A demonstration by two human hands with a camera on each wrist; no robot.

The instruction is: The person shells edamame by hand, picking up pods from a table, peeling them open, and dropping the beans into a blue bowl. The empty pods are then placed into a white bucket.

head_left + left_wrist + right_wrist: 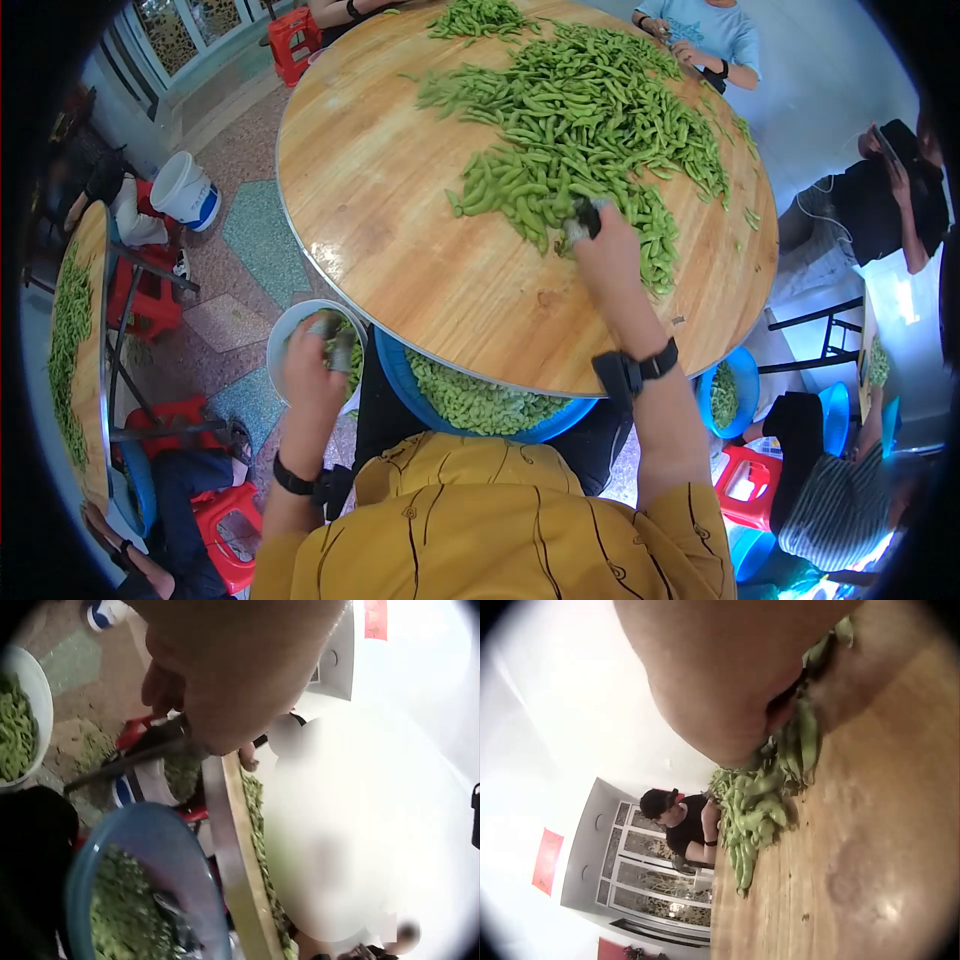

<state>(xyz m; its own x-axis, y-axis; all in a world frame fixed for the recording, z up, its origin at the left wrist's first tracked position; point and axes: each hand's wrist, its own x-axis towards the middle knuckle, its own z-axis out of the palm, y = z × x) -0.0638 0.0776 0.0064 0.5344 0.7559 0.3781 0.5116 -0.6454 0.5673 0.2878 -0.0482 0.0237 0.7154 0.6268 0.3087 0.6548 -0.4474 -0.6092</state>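
Green soybean pods point(600, 110) lie in a broad heap on the round wooden table point(380, 230). At the heap's near edge my right hand point(607, 255) reaches down among the pods, dark and grey coverings on its fingers. Pods point(808, 739) show right beside those fingers in the right wrist view, though its fingertips are hidden. My left hand point(308, 370), blurred, hangs over a white bucket point(275, 350) with green pods or shells inside; grey covers its fingers too. Between my knees, under the table's edge, a blue basin point(393, 385) holds pale green shelled beans point(485, 400).
Across the table a person in a light blue shirt point(715, 35) handles something. Another table with pods point(70, 330) stands at left, near red stools point(228, 525) and a white-and-blue bucket point(183, 190). At right are another blue basin point(745, 375) and seated people.
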